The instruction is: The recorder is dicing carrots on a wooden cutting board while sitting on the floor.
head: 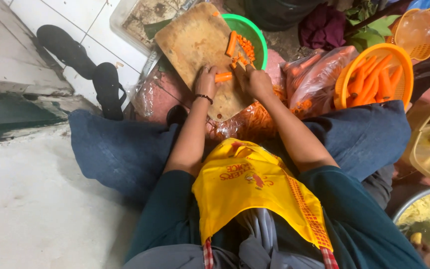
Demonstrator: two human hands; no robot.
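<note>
Orange carrot piece (223, 77) lies on the wooden cutting board (190, 45), pinned under the fingers of the left hand (206, 82); the right hand (258, 82) is closed on a knife (241, 74) beside it, near a green bowl (256, 31) of cut carrot

Bare wood is lying open across the upper left of the cutting board (190, 37), offering passage from that side; the left hand (206, 82) and right hand (259, 82) are crowding its lower edge around a carrot piece (223, 77); cut carrot sticks (242, 50) and the green bowl (252, 30) are closing the upper right; plastic bags of carrots (314, 79) and an orange basket (374, 74) are blocking the right; black sandals (88, 67) are sitting well apart on the white tiled floor (55, 12) to the left.
</note>
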